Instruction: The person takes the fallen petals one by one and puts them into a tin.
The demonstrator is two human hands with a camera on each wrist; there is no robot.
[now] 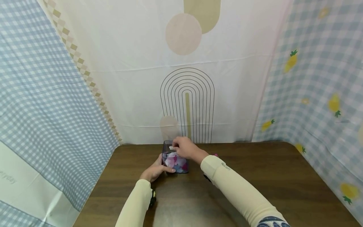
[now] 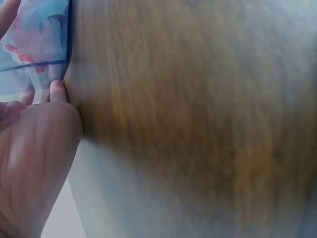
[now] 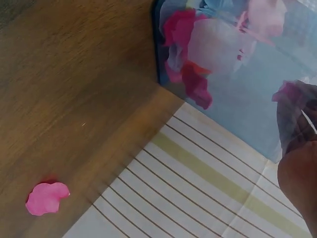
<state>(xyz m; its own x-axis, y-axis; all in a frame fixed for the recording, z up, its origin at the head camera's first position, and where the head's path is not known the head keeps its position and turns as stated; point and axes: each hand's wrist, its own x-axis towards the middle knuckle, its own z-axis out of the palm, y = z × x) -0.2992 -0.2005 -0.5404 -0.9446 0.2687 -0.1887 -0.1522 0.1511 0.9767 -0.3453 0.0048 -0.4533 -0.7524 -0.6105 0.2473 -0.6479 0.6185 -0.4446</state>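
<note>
A clear, dark-tinted box (image 1: 167, 145) stands near the table's back edge, with pink, white and blue crumpled petal-like pieces (image 1: 175, 162) inside. My left hand (image 1: 155, 169) holds the box at its left side, thumb across the front. In the left wrist view, fingers of the left hand (image 2: 37, 148) lie against the box wall (image 2: 32, 65). Over the box opening, my right hand (image 1: 185, 148) pinches a small petal-like piece (image 1: 171, 147). This piece (image 3: 286, 92) looks whitish from the head and pink in the right wrist view, where the box partly covers the fingers.
One loose pink petal-like piece (image 3: 47, 198) lies on the brown wooden table (image 1: 255, 183), right of the box; the right forearm mostly hides it in the head view. A patterned white cloth (image 1: 136, 94) hangs directly behind the table, with checked cloths at both sides.
</note>
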